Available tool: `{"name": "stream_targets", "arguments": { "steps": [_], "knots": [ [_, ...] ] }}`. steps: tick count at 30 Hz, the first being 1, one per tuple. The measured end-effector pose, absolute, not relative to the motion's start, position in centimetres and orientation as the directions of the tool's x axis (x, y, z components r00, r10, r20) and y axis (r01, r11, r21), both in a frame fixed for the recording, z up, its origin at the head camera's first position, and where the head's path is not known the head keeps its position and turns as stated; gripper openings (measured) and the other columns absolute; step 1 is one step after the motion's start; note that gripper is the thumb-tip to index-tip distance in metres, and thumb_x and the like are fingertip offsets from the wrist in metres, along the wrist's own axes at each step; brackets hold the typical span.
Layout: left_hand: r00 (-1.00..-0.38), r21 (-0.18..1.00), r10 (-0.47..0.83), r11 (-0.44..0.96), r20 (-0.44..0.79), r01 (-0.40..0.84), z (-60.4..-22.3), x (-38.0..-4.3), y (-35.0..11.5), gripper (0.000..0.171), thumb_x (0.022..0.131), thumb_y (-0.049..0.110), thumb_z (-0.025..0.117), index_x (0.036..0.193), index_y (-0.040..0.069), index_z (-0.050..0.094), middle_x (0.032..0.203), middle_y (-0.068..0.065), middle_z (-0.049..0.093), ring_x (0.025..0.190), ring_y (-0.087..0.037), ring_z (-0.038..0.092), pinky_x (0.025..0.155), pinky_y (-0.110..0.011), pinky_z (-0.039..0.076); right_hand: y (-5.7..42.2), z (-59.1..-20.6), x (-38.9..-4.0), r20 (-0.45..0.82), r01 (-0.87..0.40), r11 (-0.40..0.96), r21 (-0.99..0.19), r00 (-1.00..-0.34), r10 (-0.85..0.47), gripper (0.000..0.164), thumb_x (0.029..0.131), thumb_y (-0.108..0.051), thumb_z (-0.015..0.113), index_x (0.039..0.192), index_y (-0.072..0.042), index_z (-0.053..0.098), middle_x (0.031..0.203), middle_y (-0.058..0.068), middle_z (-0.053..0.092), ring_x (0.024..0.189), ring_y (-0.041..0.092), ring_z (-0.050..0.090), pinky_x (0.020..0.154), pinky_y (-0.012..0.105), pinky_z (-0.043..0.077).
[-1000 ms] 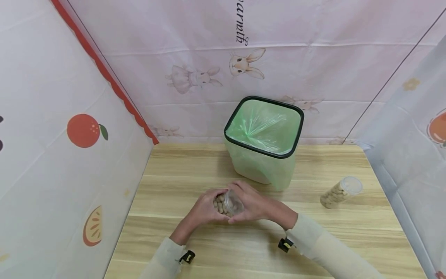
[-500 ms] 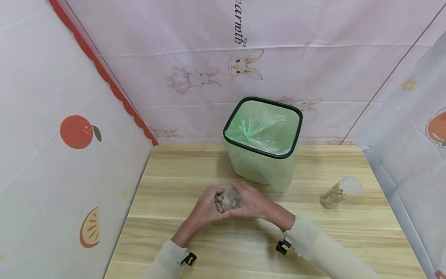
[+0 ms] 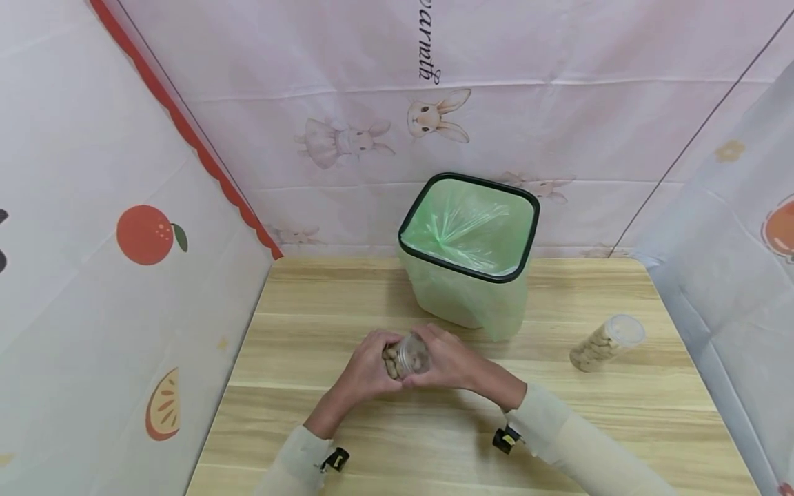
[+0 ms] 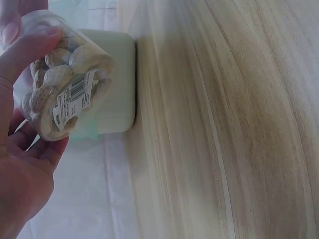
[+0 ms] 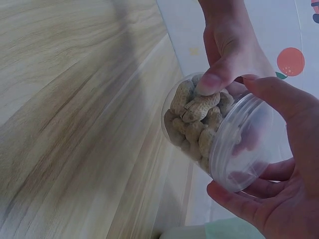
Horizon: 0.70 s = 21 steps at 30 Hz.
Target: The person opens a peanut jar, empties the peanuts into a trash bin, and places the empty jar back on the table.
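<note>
A clear plastic jar of unshelled peanuts (image 3: 392,362) is held tilted between both hands, in front of the bin. My left hand (image 3: 367,370) grips its body, thumb on one side and fingers on the other. In the left wrist view, a white barcode label (image 4: 76,98) shows on the jar's base. My right hand (image 3: 451,359) grips the transparent lid (image 5: 238,142) at the other end, its fingers and thumb spread around the rim. The lid sits against the jar's mouth, and peanuts fill the part of the body that shows.
A square bin (image 3: 442,297) with a black rim and green liner bag stands at the back of the wooden table (image 3: 310,289). To the right, a second clear jar of peanuts (image 3: 598,348) stands upright with its lid on. Printed cloth walls (image 3: 205,310) border the table.
Both hands keep hold of the jar and lid. My right hand has shifted slightly left, its thumb changing place on the lid, and the jar has turned a little.
</note>
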<state>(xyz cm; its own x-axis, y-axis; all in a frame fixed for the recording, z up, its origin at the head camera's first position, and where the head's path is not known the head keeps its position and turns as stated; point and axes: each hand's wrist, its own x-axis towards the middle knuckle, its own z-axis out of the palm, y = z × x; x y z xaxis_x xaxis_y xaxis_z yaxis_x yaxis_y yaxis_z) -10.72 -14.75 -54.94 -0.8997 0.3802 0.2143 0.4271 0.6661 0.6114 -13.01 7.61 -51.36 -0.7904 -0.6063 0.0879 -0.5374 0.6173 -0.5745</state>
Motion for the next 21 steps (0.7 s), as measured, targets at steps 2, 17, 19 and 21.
{"name": "stream_targets", "arguments": {
  "steps": [2,17,19,21],
  "knots": [
    [-0.897,0.619,0.387,0.656,0.216,0.432,-55.0,-10.7,-14.8,0.081,0.064,0.036,0.099,0.131,0.010,0.061,0.124,-0.002,0.067,0.114,-0.015,0.063,0.096,-0.037,0.058,7.7,-51.3,-12.9,0.108,-0.566,0.610,-0.554,-0.776,-0.622,0.092,0.074,-0.055,0.088,0.141,-0.001,0.055,0.123,0.011,0.065,0.100,0.019,0.066,0.079,0.031,0.058],
    [-0.880,0.720,0.452,0.562,0.143,0.406,-54.4,-11.1,-15.6,0.088,0.059,0.033,0.103,0.134,0.012,0.062,0.131,-0.003,0.068,0.118,-0.018,0.065,0.101,-0.038,0.057,8.0,-50.9,-12.8,0.212,-0.726,0.537,-0.431,-0.659,-0.721,0.084,0.073,-0.047,0.092,0.137,-0.006,0.057,0.128,0.011,0.064,0.112,0.022,0.066,0.091,0.037,0.061],
    [-0.880,0.744,0.461,0.547,0.115,0.384,-54.3,-11.1,-15.7,0.088,0.059,0.031,0.103,0.135,0.011,0.062,0.133,-0.003,0.067,0.120,-0.019,0.065,0.102,-0.039,0.056,8.1,-50.8,-12.9,0.214,-0.746,0.517,-0.421,-0.635,-0.742,0.084,0.072,-0.045,0.093,0.137,-0.006,0.056,0.129,0.011,0.063,0.114,0.022,0.065,0.093,0.038,0.061],
    [-0.878,0.756,0.470,0.539,0.095,0.370,-54.3,-11.2,-15.8,0.089,0.059,0.029,0.103,0.136,0.010,0.062,0.134,-0.004,0.067,0.122,-0.019,0.064,0.104,-0.039,0.056,8.3,-50.7,-12.9,0.225,-0.772,0.495,-0.398,-0.605,-0.764,0.085,0.072,-0.043,0.093,0.138,-0.005,0.055,0.130,0.011,0.062,0.115,0.022,0.064,0.094,0.038,0.061]
  ]
}}
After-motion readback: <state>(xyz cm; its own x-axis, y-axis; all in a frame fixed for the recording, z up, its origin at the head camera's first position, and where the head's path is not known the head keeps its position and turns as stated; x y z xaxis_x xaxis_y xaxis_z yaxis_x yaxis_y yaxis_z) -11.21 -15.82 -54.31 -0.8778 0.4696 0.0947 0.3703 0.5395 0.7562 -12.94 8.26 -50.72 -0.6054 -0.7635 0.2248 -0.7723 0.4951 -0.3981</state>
